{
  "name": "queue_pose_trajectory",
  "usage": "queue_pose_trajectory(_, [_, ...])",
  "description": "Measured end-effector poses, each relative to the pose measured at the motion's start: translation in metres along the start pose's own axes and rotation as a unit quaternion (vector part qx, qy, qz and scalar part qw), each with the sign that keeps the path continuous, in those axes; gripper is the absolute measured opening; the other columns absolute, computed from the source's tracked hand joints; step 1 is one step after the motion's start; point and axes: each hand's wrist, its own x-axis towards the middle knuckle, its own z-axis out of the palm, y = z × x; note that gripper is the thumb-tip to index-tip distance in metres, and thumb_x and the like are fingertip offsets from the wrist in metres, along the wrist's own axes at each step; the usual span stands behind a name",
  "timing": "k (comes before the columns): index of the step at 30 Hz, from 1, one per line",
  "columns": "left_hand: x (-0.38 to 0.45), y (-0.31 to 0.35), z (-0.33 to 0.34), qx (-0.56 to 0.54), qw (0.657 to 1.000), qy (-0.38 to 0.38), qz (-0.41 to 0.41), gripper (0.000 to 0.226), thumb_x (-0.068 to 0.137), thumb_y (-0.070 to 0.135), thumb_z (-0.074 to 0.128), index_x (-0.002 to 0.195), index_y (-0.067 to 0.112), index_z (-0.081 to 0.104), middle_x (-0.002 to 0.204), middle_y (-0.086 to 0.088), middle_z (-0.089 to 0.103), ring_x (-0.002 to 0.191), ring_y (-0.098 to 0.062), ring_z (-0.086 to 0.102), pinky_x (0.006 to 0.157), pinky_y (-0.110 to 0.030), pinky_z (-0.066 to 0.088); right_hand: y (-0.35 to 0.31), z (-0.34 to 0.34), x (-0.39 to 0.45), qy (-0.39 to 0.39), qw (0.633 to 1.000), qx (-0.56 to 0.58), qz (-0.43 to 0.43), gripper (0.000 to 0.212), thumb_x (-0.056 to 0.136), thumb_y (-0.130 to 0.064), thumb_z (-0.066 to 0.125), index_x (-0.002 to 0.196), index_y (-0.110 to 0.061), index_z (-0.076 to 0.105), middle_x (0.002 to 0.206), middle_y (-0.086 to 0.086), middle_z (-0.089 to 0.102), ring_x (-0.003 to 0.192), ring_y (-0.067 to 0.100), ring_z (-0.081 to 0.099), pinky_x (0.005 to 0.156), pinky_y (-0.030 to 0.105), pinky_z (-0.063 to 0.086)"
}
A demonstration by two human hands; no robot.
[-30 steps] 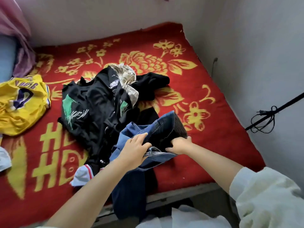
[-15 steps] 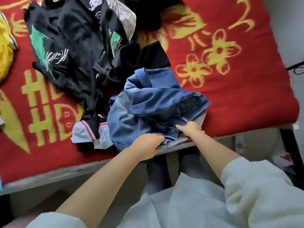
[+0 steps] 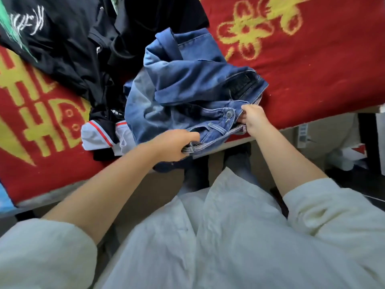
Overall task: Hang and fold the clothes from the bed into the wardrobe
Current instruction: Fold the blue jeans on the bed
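A pair of blue jeans (image 3: 187,84) lies bunched at the front edge of the bed, its waistband turned toward me. My left hand (image 3: 175,146) grips the waistband at its left end, fingers curled round the striped inner lining. My right hand (image 3: 251,119) pinches the waistband at the right, just beside the metal button. A heap of black clothes (image 3: 73,42) with green and white prints lies behind and left of the jeans. A white garment with red trim (image 3: 98,134) pokes out from under the heap.
The bed carries a red blanket with yellow flowers and lettering (image 3: 312,69). Its front edge (image 3: 291,127) runs across the middle of the view. My white top fills the bottom. Boxes and small items (image 3: 341,149) sit on the floor at the right.
The jeans went from being lifted off the pile to lying at the bed's front edge. Both hands stayed on the waistband and drew it closer to me. The camera tilted down.
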Motion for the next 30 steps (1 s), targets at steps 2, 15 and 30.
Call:
queue_pose_trajectory(2, [-0.001,0.003,-0.011,0.002,1.0,0.021,0.014,0.017,0.082,0.004,0.055,0.096,0.01,0.048,0.085,-0.01,0.054,0.076,-0.025,0.045,0.063,-0.035,0.033,-0.006,-0.015,-0.006,0.009,1.0,0.022,-0.007,0.029,0.091,0.003,0.037,0.067,-0.012,0.045,0.037,-0.006,0.053,0.033,0.006,0.05,0.039,0.017,0.043])
queue_pose_trajectory(15, [0.011,0.037,-0.016,-0.002,0.999,-0.011,0.05,0.028,0.077,-0.01,0.047,0.092,0.013,0.043,0.092,-0.002,0.04,0.082,-0.018,0.037,0.062,-0.027,0.026,0.02,-0.027,-0.016,-0.077,0.945,-0.297,-0.112,0.019,0.082,0.005,0.06,0.097,-0.006,0.06,0.075,-0.001,0.051,0.065,0.012,0.047,0.049,0.008,0.036])
queue_pose_trajectory(30, [0.028,0.048,-0.029,-0.057,0.993,0.077,0.062,0.028,0.073,-0.009,0.055,0.096,0.006,0.054,0.088,0.002,0.047,0.08,-0.015,0.041,0.064,-0.021,0.026,0.038,-0.04,-0.018,0.122,0.96,-0.252,0.007,0.029,0.078,-0.023,0.073,0.077,-0.004,0.052,0.093,0.013,0.054,0.095,0.023,0.048,0.079,0.032,0.039])
